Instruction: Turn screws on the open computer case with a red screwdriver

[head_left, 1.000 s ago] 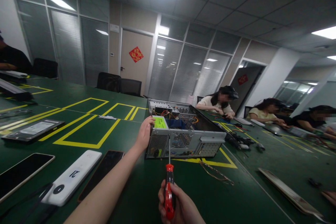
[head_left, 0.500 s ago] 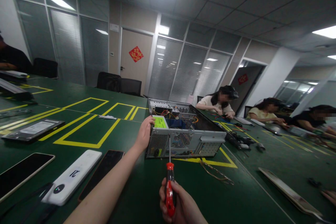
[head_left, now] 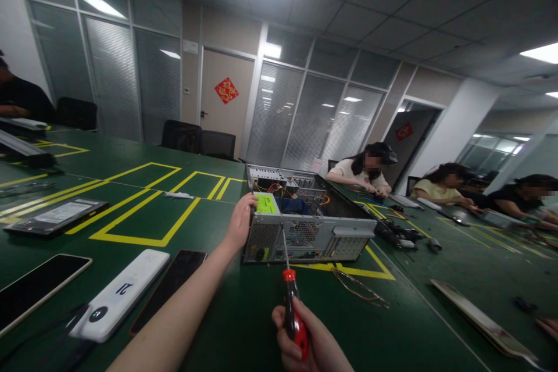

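Note:
An open computer case (head_left: pixel 325 239) lies on its side on the green table, its rear panel facing me. Inside its near left corner sits a power supply (head_left: pixel 265 203) with a bright green label. My left hand (head_left: pixel 242 220) grips that corner, its fingers bent over the top edge beside the power supply. In my right hand (head_left: pixel 310 334) is a red and black screwdriver (head_left: pixel 290 296), fingers wrapped round its handle. Its metal shaft points up and away, leaning left, with the tip at the rear panel just right of the power supply. A screw at the tip is too small to make out.
Left of my arm lie a dark phone (head_left: pixel 172 285), a white power bank (head_left: pixel 126 290), another phone (head_left: pixel 41 288) and a hard drive (head_left: pixel 56 216). Glasses (head_left: pixel 360 288) and black cables (head_left: pixel 399 233) lie right of the case. Several people sit around the table.
My right hand and the screwdriver's handle have swung to the right, so the shaft leans more. The tip stays near the same spot on the panel. My left hand keeps its place.

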Tool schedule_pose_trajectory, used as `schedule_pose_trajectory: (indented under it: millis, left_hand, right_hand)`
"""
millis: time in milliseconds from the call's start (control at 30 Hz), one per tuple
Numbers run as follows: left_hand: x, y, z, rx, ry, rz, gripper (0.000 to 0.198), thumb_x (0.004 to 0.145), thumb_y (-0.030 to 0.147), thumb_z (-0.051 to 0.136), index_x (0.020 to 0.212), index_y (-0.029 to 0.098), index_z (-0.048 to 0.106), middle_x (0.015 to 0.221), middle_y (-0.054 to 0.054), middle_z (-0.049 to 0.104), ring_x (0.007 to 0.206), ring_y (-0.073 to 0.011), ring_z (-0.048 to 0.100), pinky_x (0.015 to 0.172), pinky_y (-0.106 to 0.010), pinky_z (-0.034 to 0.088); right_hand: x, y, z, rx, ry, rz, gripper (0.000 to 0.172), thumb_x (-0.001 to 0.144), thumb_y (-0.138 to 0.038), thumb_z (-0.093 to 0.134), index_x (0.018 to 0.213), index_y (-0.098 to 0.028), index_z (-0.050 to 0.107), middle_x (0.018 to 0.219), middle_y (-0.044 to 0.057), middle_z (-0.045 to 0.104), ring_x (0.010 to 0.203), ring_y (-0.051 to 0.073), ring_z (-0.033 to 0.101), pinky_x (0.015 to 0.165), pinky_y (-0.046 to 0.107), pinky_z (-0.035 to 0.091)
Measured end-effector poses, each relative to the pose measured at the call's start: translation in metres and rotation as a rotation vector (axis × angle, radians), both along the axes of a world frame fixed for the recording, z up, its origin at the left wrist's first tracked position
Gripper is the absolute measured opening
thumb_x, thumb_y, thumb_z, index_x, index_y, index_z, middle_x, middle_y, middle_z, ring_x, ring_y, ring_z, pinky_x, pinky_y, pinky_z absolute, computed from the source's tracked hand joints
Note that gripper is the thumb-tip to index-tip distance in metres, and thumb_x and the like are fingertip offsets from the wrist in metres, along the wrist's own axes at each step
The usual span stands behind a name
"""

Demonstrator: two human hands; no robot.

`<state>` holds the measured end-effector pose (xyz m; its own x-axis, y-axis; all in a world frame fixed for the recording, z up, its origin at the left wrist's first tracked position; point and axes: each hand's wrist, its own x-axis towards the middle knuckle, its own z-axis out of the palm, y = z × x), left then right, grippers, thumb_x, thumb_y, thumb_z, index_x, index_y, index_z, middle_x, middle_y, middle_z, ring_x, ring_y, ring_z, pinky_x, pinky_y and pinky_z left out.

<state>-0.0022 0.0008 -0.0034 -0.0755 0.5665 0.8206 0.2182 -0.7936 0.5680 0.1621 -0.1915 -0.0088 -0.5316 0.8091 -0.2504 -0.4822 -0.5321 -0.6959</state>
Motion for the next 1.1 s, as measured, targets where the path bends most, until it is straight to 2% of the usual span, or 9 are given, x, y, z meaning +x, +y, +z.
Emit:
schedule_pose_trajectory:
  millis: [167, 333, 433, 500, 633, 767, 933, 1000, 1100]
  left_hand:
    - [0.0, 0.0, -0.001, 0.001, -0.008, -0.004, 0.038, 0.096, 0.039, 0.022, 0.087, 0.019, 0.054, 0.109, -0.01, 0.061, 0.12, -0.0207, 0.049, 0.107, -0.044, 0.037]
    - [0.0, 0.0, 0.0, -0.002, -0.002, -0.004, 0.039, 0.096, 0.04, 0.022, 0.088, 0.02, 0.054, 0.11, -0.009, 0.061, 0.12, -0.0207, 0.049, 0.107, -0.043, 0.036]
    - [-0.001, -0.001, 0.0, -0.005, -0.008, -0.007, 0.039, 0.095, 0.041, 0.022, 0.089, 0.02, 0.054, 0.11, -0.009, 0.06, 0.12, -0.0211, 0.049, 0.107, -0.044, 0.036]
    - [-0.001, -0.001, 0.0, -0.01, -0.006, -0.011, 0.039, 0.095, 0.042, 0.021, 0.089, 0.019, 0.053, 0.11, -0.01, 0.06, 0.12, -0.0212, 0.049, 0.107, -0.043, 0.036]
    - [-0.002, -0.001, 0.0, -0.027, 0.004, -0.013, 0.04, 0.095, 0.043, 0.021, 0.089, 0.019, 0.053, 0.111, -0.01, 0.059, 0.121, -0.0209, 0.048, 0.107, -0.043, 0.035]
    - [-0.002, -0.001, 0.0, -0.029, -0.004, -0.019, 0.04, 0.095, 0.042, 0.022, 0.088, 0.019, 0.053, 0.111, -0.01, 0.059, 0.121, -0.0211, 0.048, 0.107, -0.043, 0.035]
    - [-0.002, -0.001, 0.0, -0.01, -0.006, -0.023, 0.04, 0.095, 0.042, 0.022, 0.088, 0.019, 0.054, 0.111, -0.01, 0.06, 0.121, -0.0209, 0.048, 0.107, -0.043, 0.035]
    - [-0.002, 0.0, -0.001, -0.01, -0.007, -0.021, 0.04, 0.095, 0.042, 0.022, 0.088, 0.019, 0.054, 0.111, -0.01, 0.06, 0.121, -0.0209, 0.048, 0.107, -0.042, 0.036]
    - [-0.001, 0.0, -0.001, -0.012, -0.01, -0.013, 0.041, 0.095, 0.043, 0.022, 0.088, 0.019, 0.053, 0.11, -0.01, 0.06, 0.12, -0.0212, 0.049, 0.106, -0.043, 0.036]
  right_hand:
    - [0.012, -0.003, 0.015, -0.101, 0.14, -0.003, 0.037, 0.08, -0.047, 0.061, 0.082, -0.01, 0.061, 0.044, -0.006, 0.046, 0.032, -0.002, 0.021, 0.031, 0.008, 0.014]
    - [0.015, -0.002, 0.022, -0.283, 0.213, -0.179, 0.03, 0.079, -0.037, 0.065, 0.087, -0.009, 0.06, 0.07, 0.003, 0.061, 0.049, 0.004, 0.048, 0.038, 0.009, 0.036]
    - [0.015, -0.001, 0.023, -0.336, 0.167, -0.186, 0.031, 0.084, -0.039, 0.059, 0.098, -0.011, 0.059, 0.074, 0.002, 0.061, 0.057, 0.008, 0.054, 0.045, 0.016, 0.045]
    - [0.017, -0.001, 0.023, -0.341, 0.18, -0.18, 0.032, 0.087, -0.04, 0.055, 0.1, -0.01, 0.058, 0.069, 0.001, 0.057, 0.053, 0.007, 0.051, 0.041, 0.014, 0.042]
    - [0.024, -0.001, 0.025, -0.299, 0.322, -0.205, 0.03, 0.086, -0.039, 0.057, 0.088, -0.009, 0.057, 0.061, -0.004, 0.048, 0.041, 0.0, 0.035, 0.031, 0.007, 0.023]
    - [0.027, -0.002, 0.03, -0.306, 0.353, -0.186, 0.027, 0.082, -0.032, 0.063, 0.07, -0.012, 0.051, 0.058, -0.005, 0.045, 0.039, -0.002, 0.032, 0.032, 0.004, 0.024]
    - [0.022, -0.001, 0.036, -0.335, 0.192, -0.242, 0.026, 0.083, -0.036, 0.06, 0.089, -0.011, 0.057, 0.071, 0.002, 0.059, 0.056, 0.007, 0.055, 0.048, 0.015, 0.048]
    - [0.022, -0.001, 0.036, -0.33, 0.18, -0.229, 0.03, 0.084, -0.036, 0.059, 0.098, -0.01, 0.058, 0.07, 0.001, 0.059, 0.052, 0.006, 0.052, 0.043, 0.014, 0.045]
    - [0.024, 0.0, 0.035, -0.326, 0.26, -0.215, 0.031, 0.085, -0.034, 0.058, 0.102, -0.008, 0.058, 0.064, -0.001, 0.054, 0.041, 0.002, 0.041, 0.032, 0.009, 0.028]
